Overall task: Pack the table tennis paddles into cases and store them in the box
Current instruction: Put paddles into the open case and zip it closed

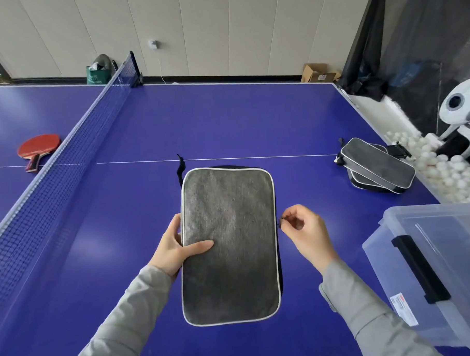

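Grip: left hand (pixel 177 247) is holding the grey case (pixel 228 245) by its left edge, thumb lying flat on top, fingers wrapping under; right hand (pixel 306 228) is pinching the zipper pull (pixel 282 219) at the case's right edge between thumb and curled fingers.
Case: lying flat on the blue table (pixel 226 119), long side running away from the person, white piping around it, black strap (pixel 180 168) sticking out at the far left corner.
Sleeves: both arms are wearing grey.
Box: clear plastic box (pixel 437 271) with black latch sitting at the near right, partly off frame.
Other cases: two more cases (pixel 376 166) stacking at the right table edge, top one tilted.
Balls: white balls (pixel 443 168) piling just beyond the right edge.
Paddle: red paddle (pixel 37 148) lying across the net (pixel 66 163), far left.
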The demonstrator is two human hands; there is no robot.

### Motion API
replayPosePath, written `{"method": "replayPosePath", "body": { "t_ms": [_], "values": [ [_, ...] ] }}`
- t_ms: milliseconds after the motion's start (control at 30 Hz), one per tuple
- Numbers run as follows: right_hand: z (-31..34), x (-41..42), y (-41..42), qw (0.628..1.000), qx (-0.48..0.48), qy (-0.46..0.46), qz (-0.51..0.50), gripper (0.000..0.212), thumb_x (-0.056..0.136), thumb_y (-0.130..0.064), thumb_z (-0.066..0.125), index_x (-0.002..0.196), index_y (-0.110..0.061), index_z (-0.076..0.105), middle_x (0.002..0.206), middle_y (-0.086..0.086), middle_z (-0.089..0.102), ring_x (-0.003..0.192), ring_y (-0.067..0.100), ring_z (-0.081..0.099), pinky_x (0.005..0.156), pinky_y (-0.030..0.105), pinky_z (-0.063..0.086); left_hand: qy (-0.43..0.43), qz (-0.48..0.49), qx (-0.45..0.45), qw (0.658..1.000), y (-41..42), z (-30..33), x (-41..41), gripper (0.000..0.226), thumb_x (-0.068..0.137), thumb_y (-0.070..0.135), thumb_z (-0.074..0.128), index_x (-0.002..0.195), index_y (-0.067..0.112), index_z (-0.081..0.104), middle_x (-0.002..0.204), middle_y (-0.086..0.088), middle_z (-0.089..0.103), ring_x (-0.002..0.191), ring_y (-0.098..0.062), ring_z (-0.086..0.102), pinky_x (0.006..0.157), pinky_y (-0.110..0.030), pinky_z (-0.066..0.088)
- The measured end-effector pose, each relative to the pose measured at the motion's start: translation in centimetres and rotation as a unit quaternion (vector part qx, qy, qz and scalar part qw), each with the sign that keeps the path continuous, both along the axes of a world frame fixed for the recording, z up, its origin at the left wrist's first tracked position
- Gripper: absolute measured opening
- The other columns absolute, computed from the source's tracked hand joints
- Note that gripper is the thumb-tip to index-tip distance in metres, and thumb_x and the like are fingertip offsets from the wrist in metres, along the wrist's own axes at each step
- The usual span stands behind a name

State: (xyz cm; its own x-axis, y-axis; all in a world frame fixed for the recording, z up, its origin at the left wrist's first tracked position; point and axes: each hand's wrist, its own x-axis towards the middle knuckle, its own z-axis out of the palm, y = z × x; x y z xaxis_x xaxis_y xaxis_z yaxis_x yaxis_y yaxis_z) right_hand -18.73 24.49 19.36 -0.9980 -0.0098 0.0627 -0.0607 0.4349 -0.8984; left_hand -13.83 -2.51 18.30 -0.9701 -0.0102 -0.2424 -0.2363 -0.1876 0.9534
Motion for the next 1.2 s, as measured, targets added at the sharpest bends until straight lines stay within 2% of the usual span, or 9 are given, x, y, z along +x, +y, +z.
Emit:
{"method": "replayPosePath", "body": {
  "t_ms": [233,400,567,667,767,900,1033,1133,1200],
  "values": [
    [1.0,-1.0,1.5,0.999,-0.022,-0.004,-0.029,0.017,0.082,-0.005,0.065,0.076,-0.021,0.063,0.073,-0.007,0.066,0.063,0.003,0.059,0.061,0.008,0.044,0.002,-0.116,-0.115,0.987,-1.4,-0.3,0.1,0.07,0.051,0.017,0.089,0.111,0.026,0.053,0.095,-0.017,0.071,0.088,-0.038,0.069,0.077,-0.045,0.057],
    [1.7,-0.7,2.1,1.0,0.027,0.0,0.004,0.017,0.081,-0.003,0.065,0.075,-0.019,0.063,0.072,-0.005,0.067,0.061,0.003,0.057,0.059,0.009,0.044,0.012,-0.183,-0.216,0.959,-1.5,-0.1,0.0,0.066,0.052,0.023,0.088,0.106,0.038,0.052,0.086,-0.007,0.073,0.077,-0.022,0.07,0.073,-0.034,0.056],
    [2.5,-0.4,1.0,0.996,0.078,0.032,0.039,0.022,0.078,-0.001,0.067,0.072,-0.021,0.061,0.066,-0.01,0.064,0.063,0.001,0.057,0.061,0.006,0.042,0.033,-0.224,-0.336,0.914,-0.7,0.7,-0.8,0.065,0.054,0.031,0.085,0.105,0.042,0.048,0.081,0.016,0.071,0.07,-0.011,0.067,0.078,-0.032,0.054],
    [2.9,-0.2,0.1,0.995,0.076,0.047,0.05,0.022,0.076,0.0,0.067,0.071,-0.021,0.061,0.066,-0.009,0.064,0.062,0.004,0.057,0.061,0.007,0.042,0.044,-0.26,-0.391,0.882,0.0,1.3,-1.2,0.066,0.058,0.028,0.085,0.11,0.041,0.046,0.088,0.02,0.071,0.078,-0.009,0.066,0.083,-0.029,0.052],
    [3.2,0.0,-0.8,0.992,0.072,0.074,0.068,0.017,0.076,0.0,0.067,0.072,-0.016,0.063,0.066,-0.007,0.064,0.062,0.007,0.057,0.061,0.008,0.042,0.051,-0.298,-0.445,0.843,0.8,1.8,-1.6,0.066,0.06,0.029,0.083,0.113,0.04,0.046,0.092,0.016,0.072,0.078,-0.007,0.065,0.081,-0.026,0.051],
    [3.4,0.6,-1.2,0.986,0.087,0.106,0.093,0.012,0.076,0.002,0.067,0.074,-0.01,0.064,0.064,-0.011,0.06,0.063,0.009,0.057,0.061,0.012,0.045,0.049,-0.31,-0.486,0.816,1.2,2.2,-1.8,0.068,0.061,0.029,0.083,0.117,0.036,0.046,0.094,0.011,0.071,0.079,-0.011,0.064,0.08,-0.027,0.051],
    [3.5,0.9,-1.2,0.982,0.097,0.124,0.104,0.014,0.075,0.003,0.067,0.074,-0.011,0.063,0.063,-0.017,0.057,0.063,0.005,0.055,0.062,0.008,0.042,0.046,-0.325,-0.505,0.798,1.6,2.6,-2.1,0.067,0.061,0.029,0.082,0.116,0.037,0.045,0.094,0.01,0.071,0.077,-0.012,0.062,0.077,-0.026,0.051],
    [3.5,0.9,-1.6,0.98,0.103,0.127,0.117,0.015,0.074,0.002,0.066,0.072,-0.013,0.062,0.062,-0.016,0.056,0.061,0.003,0.055,0.061,0.007,0.041,0.052,-0.337,-0.525,0.78,2.3,2.6,-2.2,0.066,0.061,0.03,0.082,0.115,0.036,0.045,0.092,0.01,0.07,0.076,-0.012,0.061,0.075,-0.025,0.049],
    [3.4,1.1,-1.8,0.975,0.118,0.138,0.131,0.015,0.074,0.003,0.064,0.073,-0.012,0.062,0.065,-0.012,0.057,0.064,0.003,0.054,0.061,0.008,0.041,0.051,-0.334,-0.525,0.781,2.7,2.2,-2.1,0.066,0.061,0.03,0.082,0.116,0.036,0.045,0.093,0.009,0.07,0.076,-0.013,0.061,0.075,-0.025,0.049]
  ]
}}
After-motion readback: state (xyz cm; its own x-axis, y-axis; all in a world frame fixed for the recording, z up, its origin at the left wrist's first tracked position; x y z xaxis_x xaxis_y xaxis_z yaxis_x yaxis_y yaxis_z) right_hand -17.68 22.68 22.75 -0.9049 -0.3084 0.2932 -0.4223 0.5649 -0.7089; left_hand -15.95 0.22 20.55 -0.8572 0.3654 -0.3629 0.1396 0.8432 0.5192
